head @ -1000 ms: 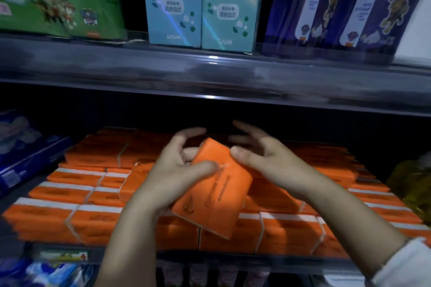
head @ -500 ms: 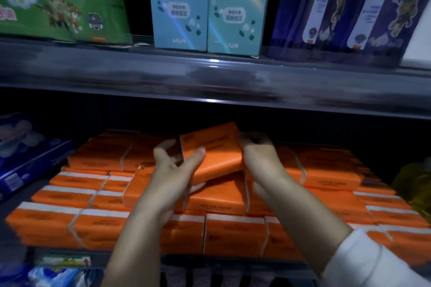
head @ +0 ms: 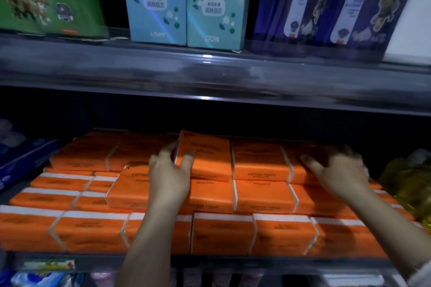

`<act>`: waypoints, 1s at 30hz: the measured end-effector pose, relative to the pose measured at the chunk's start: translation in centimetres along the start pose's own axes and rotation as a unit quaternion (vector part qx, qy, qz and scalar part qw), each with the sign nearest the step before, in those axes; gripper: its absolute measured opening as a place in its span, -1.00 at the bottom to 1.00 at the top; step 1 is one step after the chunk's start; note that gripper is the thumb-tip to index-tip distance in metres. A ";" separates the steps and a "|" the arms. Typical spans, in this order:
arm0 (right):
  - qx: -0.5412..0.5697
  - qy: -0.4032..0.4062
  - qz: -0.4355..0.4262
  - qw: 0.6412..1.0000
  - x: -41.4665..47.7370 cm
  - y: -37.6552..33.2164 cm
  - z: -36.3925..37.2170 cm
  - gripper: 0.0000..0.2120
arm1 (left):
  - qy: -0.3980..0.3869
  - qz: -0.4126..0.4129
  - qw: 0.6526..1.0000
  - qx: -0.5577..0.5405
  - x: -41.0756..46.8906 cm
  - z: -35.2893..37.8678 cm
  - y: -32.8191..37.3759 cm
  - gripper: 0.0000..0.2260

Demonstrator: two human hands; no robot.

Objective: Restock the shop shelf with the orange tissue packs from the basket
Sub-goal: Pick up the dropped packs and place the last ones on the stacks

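Observation:
An orange tissue pack (head: 206,157) lies flat on top of the stacked orange packs (head: 263,196) that fill the lower shelf (head: 233,262). My left hand (head: 169,176) grips this pack's left edge, thumb on its top face and fingers down its side. My right hand (head: 341,171) is off the pack, fingers spread, and rests palm down on the top packs further right. The basket is out of view.
The upper shelf's edge (head: 210,77) hangs low over the stack, leaving a narrow dark gap. On it stand a green bag (head: 46,0), two blue boxes (head: 184,4) and purple pouches (head: 338,7). Blue packs (head: 21,161) sit left of the orange stack, a yellow bag (head: 408,184) right.
The pack went from tilted in both hands in front of the shelf to flat on the top layer. My right hand let go and slid right; my left stayed on it.

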State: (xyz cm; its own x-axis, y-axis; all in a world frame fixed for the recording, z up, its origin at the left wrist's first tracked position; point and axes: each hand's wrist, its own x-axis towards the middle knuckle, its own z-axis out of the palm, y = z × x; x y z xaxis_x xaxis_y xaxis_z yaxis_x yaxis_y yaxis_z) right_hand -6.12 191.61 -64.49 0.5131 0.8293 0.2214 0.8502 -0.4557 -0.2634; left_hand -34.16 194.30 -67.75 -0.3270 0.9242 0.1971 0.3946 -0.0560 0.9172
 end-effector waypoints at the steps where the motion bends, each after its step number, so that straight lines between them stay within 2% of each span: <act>1: -0.008 -0.016 0.021 1.000 0.1 0.6 0.2 -0.39 | -0.005 0.004 1.000 0.016 -0.2 0.2 0.2 -0.57; 6: 0.121 -0.072 0.012 0.990 0.5 2.1 1.8 -0.38 | -0.045 0.002 0.984 0.171 -0.7 1.1 0.2 -0.42; 14: 0.151 -0.065 -0.009 0.986 0.6 2.4 2.1 -0.37 | 0.003 0.046 0.954 0.297 -0.9 1.4 0.0 -0.48; 16: 0.157 -0.068 -0.014 0.985 0.5 2.8 1.6 -0.37 | 0.053 0.097 0.949 0.295 -1.5 1.3 1.1 -0.51; 18: 0.165 -0.053 -0.023 0.985 -0.1 4.0 0.7 -0.38 | 0.101 0.206 0.943 0.239 -2.6 1.7 2.4 -0.60; 20: 0.169 -0.021 -0.054 0.984 -1.2 6.3 -0.6 -0.42 | 0.105 0.318 0.923 0.192 -4.4 3.0 4.1 -0.69; 22: 0.162 -0.003 -0.075 0.984 -3.0 9.9 -1.9 -0.45 | 0.040 0.391 0.906 0.156 -7.1 5.2 5.2 -0.71; 24: 0.138 0.001 -0.072 0.988 -5.1 14.5 -3.2 -0.46 | -0.065 0.445 0.881 0.150 -10.6 8.0 5.7 -0.70; 27: 0.094 -0.004 -0.030 0.995 -8.9 22.4 -4.4 -0.50 | -0.215 0.509 0.811 0.191 -16.8 12.6 5.7 -0.71; 30: 0.081 -0.012 0.039 0.996 -13.3 30.4 -4.4 -0.55 | -0.333 0.555 0.724 0.239 -22.7 16.7 4.7 -0.69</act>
State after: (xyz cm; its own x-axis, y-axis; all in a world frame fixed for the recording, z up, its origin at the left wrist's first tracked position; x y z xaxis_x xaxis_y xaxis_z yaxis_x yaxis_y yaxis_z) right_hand 13.43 165.27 -71.35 0.5719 0.8020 0.1726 0.7771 -0.4622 -0.4271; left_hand -10.55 179.40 -73.67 0.8421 0.3970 0.3651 0.4015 -0.9134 0.0669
